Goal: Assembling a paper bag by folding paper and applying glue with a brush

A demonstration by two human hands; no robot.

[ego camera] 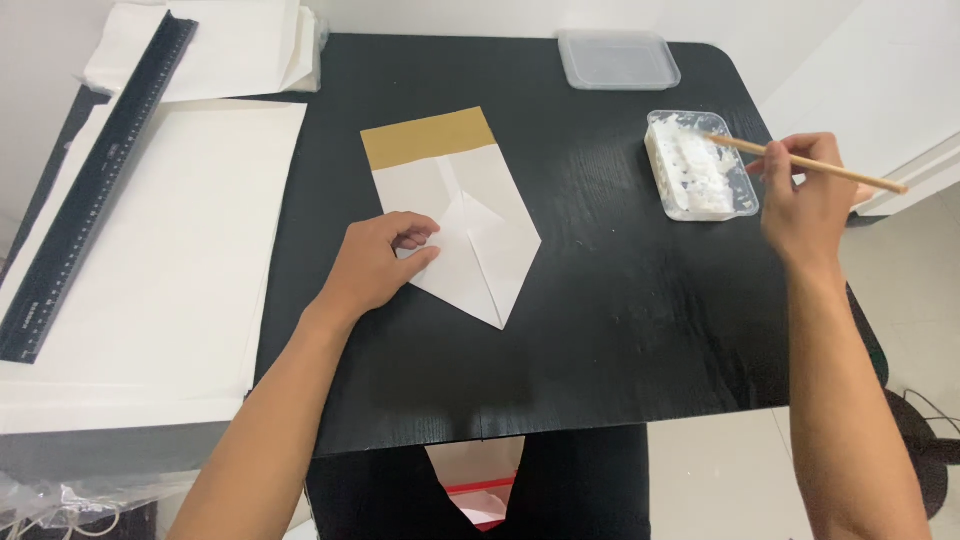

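Note:
A white folded paper (470,225) with a gold-brown band at its far end lies on the black table (600,330), its near end folded to a point. My left hand (380,262) presses on the paper's left edge, fingers curled. My right hand (812,200) holds a thin wooden stick (830,170) whose tip dips into a clear rectangular tub of white paste (700,165) at the right of the table.
A clear plastic lid (618,58) lies at the table's far edge. Large white sheets (160,260) and a long black ruler (95,180) lie to the left. More white paper (215,45) is stacked at the far left.

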